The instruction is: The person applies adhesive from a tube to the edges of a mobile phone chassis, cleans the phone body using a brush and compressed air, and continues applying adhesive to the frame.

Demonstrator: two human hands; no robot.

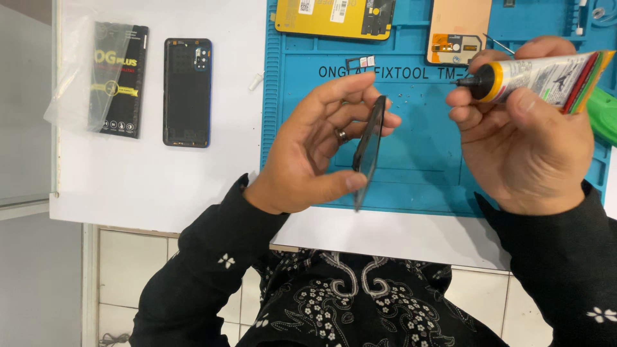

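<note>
Left hand (pixel 307 151): centre of frame, fingers curled, grasping the dark phone frame (pixel 369 149) by its edges; thumb at lower edge, other fingers at upper edge; a ring on one finger.
Dark phone frame: held edge-on to camera, tilted, lifted above the blue mat (pixel 411 167), not touching it.
Right hand (pixel 524 148): right of frame, fingers clenched round the glue tube (pixel 536 77).
Glue tube: white w/ yellow band and black nozzle; nozzle points left toward the frame, near it but apart.
Blue mat: upper centre to right, on the white table (pixel 148 186).
Yellow part (pixel 334 18): top edge, centre, lying on mat.
Copper-colour panel (pixel 457 29): top, right of yellow part, on mat.
Small screws (pixel 411 97): tiny, on mat betw. both hands.
Black back cover (pixel 187 92): upper left, flat on table.
Black packet in clear bag (pixel 116 78): far upper left, just beside back cover.
Green thing (pixel 603 115): right edge, behind tube; cannot tell what it is.
</note>
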